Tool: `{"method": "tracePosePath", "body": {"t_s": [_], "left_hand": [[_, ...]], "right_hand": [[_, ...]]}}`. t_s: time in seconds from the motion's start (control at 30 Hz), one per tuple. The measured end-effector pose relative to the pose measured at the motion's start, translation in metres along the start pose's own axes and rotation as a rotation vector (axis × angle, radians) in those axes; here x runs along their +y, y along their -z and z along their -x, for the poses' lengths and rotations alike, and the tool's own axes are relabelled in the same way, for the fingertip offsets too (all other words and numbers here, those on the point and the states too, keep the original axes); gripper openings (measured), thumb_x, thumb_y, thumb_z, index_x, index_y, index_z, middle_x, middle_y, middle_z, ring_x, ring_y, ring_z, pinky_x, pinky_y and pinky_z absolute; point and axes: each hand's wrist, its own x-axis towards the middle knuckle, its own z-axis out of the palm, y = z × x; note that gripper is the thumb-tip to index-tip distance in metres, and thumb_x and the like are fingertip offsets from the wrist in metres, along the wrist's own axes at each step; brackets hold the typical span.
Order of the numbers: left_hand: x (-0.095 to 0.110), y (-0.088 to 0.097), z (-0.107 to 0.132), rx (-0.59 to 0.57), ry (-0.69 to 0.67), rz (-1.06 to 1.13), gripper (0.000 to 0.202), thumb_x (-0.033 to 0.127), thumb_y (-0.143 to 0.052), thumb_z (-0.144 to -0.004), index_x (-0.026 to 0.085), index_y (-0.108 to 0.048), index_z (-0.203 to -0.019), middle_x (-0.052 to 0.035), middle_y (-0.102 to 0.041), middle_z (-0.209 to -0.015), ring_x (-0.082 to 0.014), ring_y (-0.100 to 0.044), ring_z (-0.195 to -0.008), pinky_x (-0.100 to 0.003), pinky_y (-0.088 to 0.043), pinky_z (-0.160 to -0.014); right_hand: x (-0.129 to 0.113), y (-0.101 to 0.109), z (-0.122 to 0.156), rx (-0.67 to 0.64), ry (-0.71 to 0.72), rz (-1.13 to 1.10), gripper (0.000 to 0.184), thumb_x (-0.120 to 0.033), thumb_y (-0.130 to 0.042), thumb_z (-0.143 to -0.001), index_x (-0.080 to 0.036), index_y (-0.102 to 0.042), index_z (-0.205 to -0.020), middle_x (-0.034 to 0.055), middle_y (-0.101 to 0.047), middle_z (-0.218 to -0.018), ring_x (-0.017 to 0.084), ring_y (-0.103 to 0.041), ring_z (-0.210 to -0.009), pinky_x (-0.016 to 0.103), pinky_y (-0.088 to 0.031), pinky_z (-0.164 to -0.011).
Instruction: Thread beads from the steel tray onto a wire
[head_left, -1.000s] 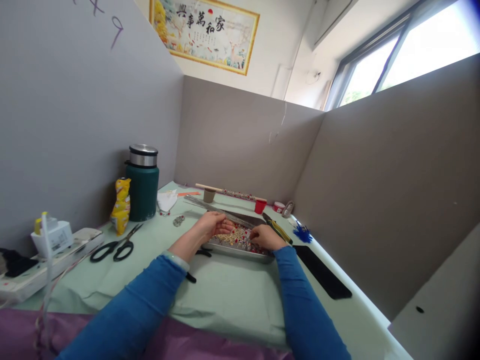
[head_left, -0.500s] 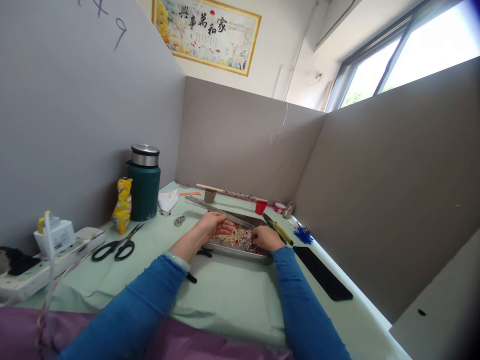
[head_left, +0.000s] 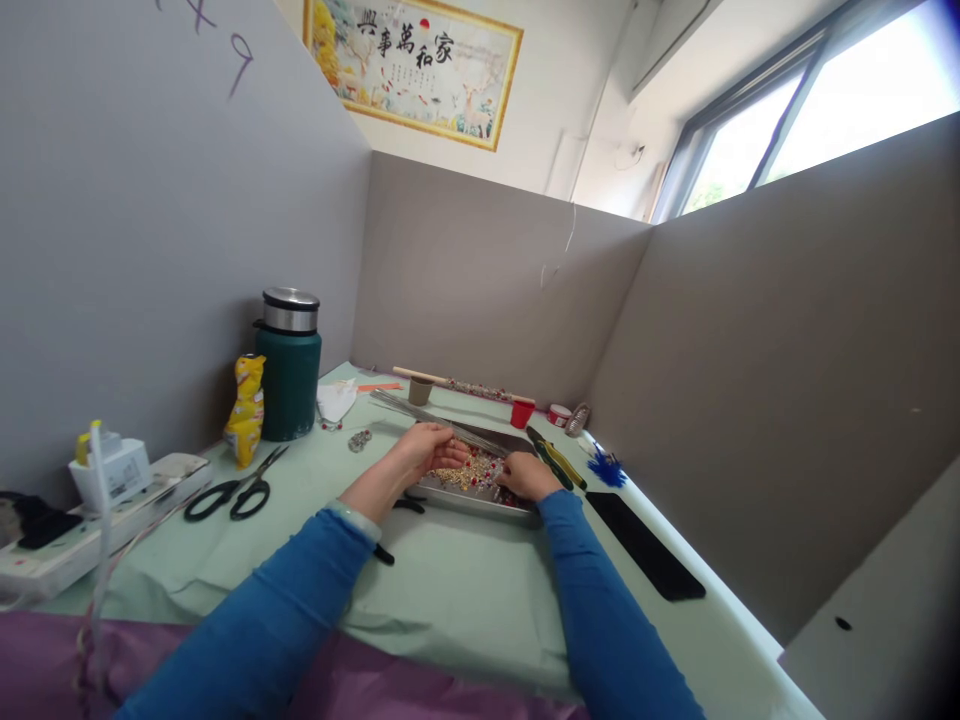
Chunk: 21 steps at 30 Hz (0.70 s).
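Over the left side of a metal tray (head_left: 480,505), my left hand (head_left: 431,450) is half curled, thumb near the forefinger and palm turned inward. Whatever is pinched there is too small to make out. My right hand (head_left: 529,476) reaches down into the tray's right side, fingertips together among the beads, and what they grip is hidden. Gold, red and clear beads (head_left: 469,472) lie loose in the tray between both hands. A bundle of thin wires (head_left: 411,408) rests slantwise across the tray's back edge, close behind my left hand.
Black-handled scissors (head_left: 238,492), a green flask (head_left: 287,375) and a power strip (head_left: 169,480) stand left. Yellow-black pliers (head_left: 556,460), a red cup (head_left: 522,412) and a black strip (head_left: 645,548) lie right. A brown cup (head_left: 421,390) stands behind. Grey partitions enclose the table.
My right hand has shifted slightly left within the tray, fingertips still down at the beads. My left hand has stayed nearly in place.
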Motion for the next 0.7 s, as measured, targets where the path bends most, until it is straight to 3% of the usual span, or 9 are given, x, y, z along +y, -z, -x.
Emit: {"method": "tracePosePath", "body": {"t_s": [0.13, 0.27, 0.43, 0.7], "left_hand": [[0.0010, -0.0007, 0.0016, -0.001, 0.005, -0.007, 0.013, 0.015, -0.047, -0.084, 0.010, -0.051, -0.073, -0.0112, -0.065, -0.068, -0.0155, -0.064, -0.058, -0.026, -0.052, -0.058], [0.0026, -0.0021, 0.0049, -0.026, 0.006, -0.002, 0.013, 0.018, -0.048, -0.084, 0.010, -0.052, -0.074, -0.0125, -0.066, -0.072, -0.0162, -0.065, -0.060, -0.029, -0.053, -0.063], [0.0041, -0.0039, 0.0060, -0.002, 0.011, -0.008, 0.014, 0.016, -0.047, -0.084, 0.010, -0.051, -0.072, -0.0124, -0.066, -0.069, -0.0153, -0.064, -0.058, -0.027, -0.053, -0.060], [0.0072, -0.0064, 0.0099, -0.008, 0.016, 0.001, 0.012, 0.016, -0.049, -0.083, 0.010, -0.053, -0.074, -0.0127, -0.066, -0.070, -0.0160, -0.065, -0.060, -0.028, -0.054, -0.064]], "right_hand": [[0.0004, 0.0024, 0.0030, 0.026, 0.004, 0.001, 0.022, -0.030, -0.053, -0.079, -0.016, -0.070, -0.085, 0.0110, -0.067, -0.093, 0.019, -0.061, -0.085, 0.022, -0.039, -0.063], [-0.0011, 0.0060, 0.0072, 0.002, 0.031, 0.000, 0.015, -0.026, -0.059, -0.074, -0.019, -0.070, -0.081, 0.0071, -0.069, -0.089, 0.017, -0.061, -0.083, 0.020, -0.039, -0.062], [-0.0047, 0.0042, 0.0040, 0.002, 0.051, 0.025, 0.014, -0.022, -0.061, -0.071, -0.016, -0.070, -0.078, 0.0111, -0.069, -0.088, 0.021, -0.062, -0.083, 0.022, -0.040, -0.063], [-0.0057, -0.0035, -0.0004, 0.004, 0.091, 0.011, 0.016, -0.027, -0.061, -0.067, -0.013, -0.069, -0.071, 0.0106, -0.068, -0.077, 0.019, -0.062, -0.073, 0.022, -0.038, -0.057]]}}
